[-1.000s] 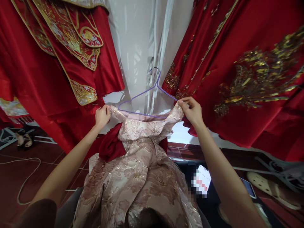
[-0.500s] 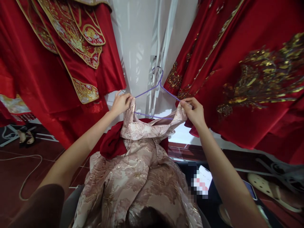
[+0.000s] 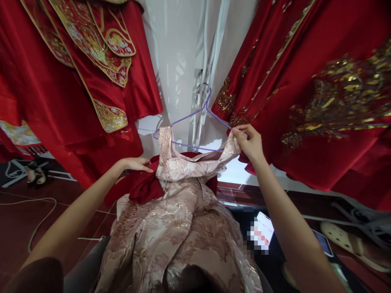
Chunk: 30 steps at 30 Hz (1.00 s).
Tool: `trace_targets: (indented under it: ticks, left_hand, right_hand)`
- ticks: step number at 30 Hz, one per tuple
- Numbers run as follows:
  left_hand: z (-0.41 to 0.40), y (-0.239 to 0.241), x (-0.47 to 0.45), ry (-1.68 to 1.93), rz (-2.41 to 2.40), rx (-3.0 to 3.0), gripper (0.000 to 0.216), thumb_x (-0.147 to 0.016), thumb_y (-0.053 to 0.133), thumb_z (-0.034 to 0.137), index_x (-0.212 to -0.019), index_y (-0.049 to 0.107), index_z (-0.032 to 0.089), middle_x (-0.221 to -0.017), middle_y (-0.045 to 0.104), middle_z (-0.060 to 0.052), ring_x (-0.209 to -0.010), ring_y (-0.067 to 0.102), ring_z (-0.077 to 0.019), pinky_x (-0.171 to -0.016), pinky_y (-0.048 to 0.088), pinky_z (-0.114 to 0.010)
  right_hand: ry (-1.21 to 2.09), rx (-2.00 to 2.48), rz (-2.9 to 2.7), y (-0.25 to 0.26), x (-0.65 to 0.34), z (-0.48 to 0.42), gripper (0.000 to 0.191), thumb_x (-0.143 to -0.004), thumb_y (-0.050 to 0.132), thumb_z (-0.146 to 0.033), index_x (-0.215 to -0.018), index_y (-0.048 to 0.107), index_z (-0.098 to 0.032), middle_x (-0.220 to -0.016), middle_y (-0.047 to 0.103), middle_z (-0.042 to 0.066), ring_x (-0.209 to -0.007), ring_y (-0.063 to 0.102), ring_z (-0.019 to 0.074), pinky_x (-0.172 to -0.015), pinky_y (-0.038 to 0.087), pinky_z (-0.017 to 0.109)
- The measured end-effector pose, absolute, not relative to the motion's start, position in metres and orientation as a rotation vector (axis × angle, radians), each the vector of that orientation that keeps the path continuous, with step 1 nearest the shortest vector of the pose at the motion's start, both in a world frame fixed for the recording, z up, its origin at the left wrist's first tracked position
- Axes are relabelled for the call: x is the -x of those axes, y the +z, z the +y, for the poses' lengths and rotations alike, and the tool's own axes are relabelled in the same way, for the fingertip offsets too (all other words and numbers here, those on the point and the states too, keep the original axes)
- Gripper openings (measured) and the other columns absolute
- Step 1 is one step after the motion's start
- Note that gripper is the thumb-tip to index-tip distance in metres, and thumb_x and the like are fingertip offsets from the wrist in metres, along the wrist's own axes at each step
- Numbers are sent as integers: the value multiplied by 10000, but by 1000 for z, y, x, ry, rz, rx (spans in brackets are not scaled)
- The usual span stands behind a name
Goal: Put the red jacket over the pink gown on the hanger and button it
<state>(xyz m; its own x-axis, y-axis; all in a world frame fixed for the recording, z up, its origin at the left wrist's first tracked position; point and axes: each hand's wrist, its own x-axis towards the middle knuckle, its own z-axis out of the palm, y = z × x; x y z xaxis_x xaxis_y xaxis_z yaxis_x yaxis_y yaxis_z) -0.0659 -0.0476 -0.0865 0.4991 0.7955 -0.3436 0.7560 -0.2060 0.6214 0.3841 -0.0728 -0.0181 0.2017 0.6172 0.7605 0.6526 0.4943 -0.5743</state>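
A pink brocade dress (image 3: 180, 219) with a dark red lining (image 3: 143, 185) hangs on a thin purple wire hanger (image 3: 195, 118), whose hook catches on a white rail. My right hand (image 3: 249, 140) pinches the dress's right shoulder against the hanger's right end. The left shoulder strap (image 3: 165, 140) sits on the hanger by itself. My left hand (image 3: 136, 163) is lower, its fingers stretched out flat over the red lining at the dress's left side.
Red robes with gold embroidery hang close on the left (image 3: 76, 81) and right (image 3: 320, 93). A white wall (image 3: 177, 53) lies between them. A phone (image 3: 262, 230) and a sandal (image 3: 348, 240) lie lower right; a white cable (image 3: 36, 219) crosses the dark red floor.
My left hand lifted the dress's left shoulder onto the hanger, then let go and dropped to the red lining. My right hand stayed at the right shoulder.
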Motion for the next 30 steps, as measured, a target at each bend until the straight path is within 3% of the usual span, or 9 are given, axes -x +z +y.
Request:
trace_targets:
  ticks: [4, 9, 14, 17, 22, 25, 30]
  left_hand:
    - [-44, -87, 81, 59, 1211, -2054, 484, -678, 581, 601, -850, 673, 159, -862, 661, -37, -775, 573, -166, -712, 437, -242]
    - [-25, -74, 90, 604, 1322, -2056, 471, -704, 561, 572, -935, 673, 177, -960, 685, -39, -893, 580, -204, -818, 448, -279]
    - [0, -33, 68, 1128, 1441, -2312, 334, -817, 441, 422, -943, 635, 181, -992, 670, -56, -944, 580, -200, -919, 414, -308]
    - [5, 7, 36, 1360, 1621, -2246, 238, -819, 444, 304, -923, 615, 177, -961, 657, -58, -924, 577, -204, -900, 411, -321]
    - [-17, 54, -40, 1422, 1631, -1931, 131, -809, 456, 219, -730, 538, 154, -692, 559, -34, -773, 550, -187, -775, 441, -307]
    - [-36, 58, -85, 1606, 1456, -1886, 49, -829, 457, 192, -815, 497, 168, -726, 527, -9, -778, 542, -159, -782, 436, -290]
    - [-53, 55, -127, 1477, 1235, -2038, 116, -876, 464, 288, -836, 470, 179, -682, 481, 4, -715, 523, -142, -741, 421, -281]
  right_hand:
    - [0, 1153, -1469, -16, -384, -73, 217, -773, 607, -431, -843, 637, -228, -711, 613, 11, -649, 567, 168, -607, 445, 292]
    - [56, 1134, -1466, -16, -385, -72, 214, -767, 614, -434, -830, 631, -230, -701, 607, 5, -639, 562, 161, -600, 438, 286]
    - [72, 1147, -1471, -14, -384, -73, 227, -768, 605, -434, -839, 627, -219, -700, 610, 9, -643, 562, 162, -598, 437, 279]
    - [39, 1163, -1490, -10, -382, -79, 232, -771, 597, -431, -844, 627, -213, -725, 626, 17, -656, 566, 166, -612, 439, 282]
    - [-55, 1198, -1514, -2, -370, -98, 209, -774, 596, -404, -831, 615, -204, -799, 666, 32, -702, 592, 177, -657, 443, 288]
    - [-71, 1214, -1512, -2, -362, -106, 217, -773, 592, -412, -812, 605, -199, -818, 678, 42, -715, 601, 183, -653, 439, 283]
    - [-45, 1247, -1537, 2, -366, -109, 299, -764, 587, -489, -778, 607, -191, -790, 675, 43, -698, 597, 179, -626, 432, 271]
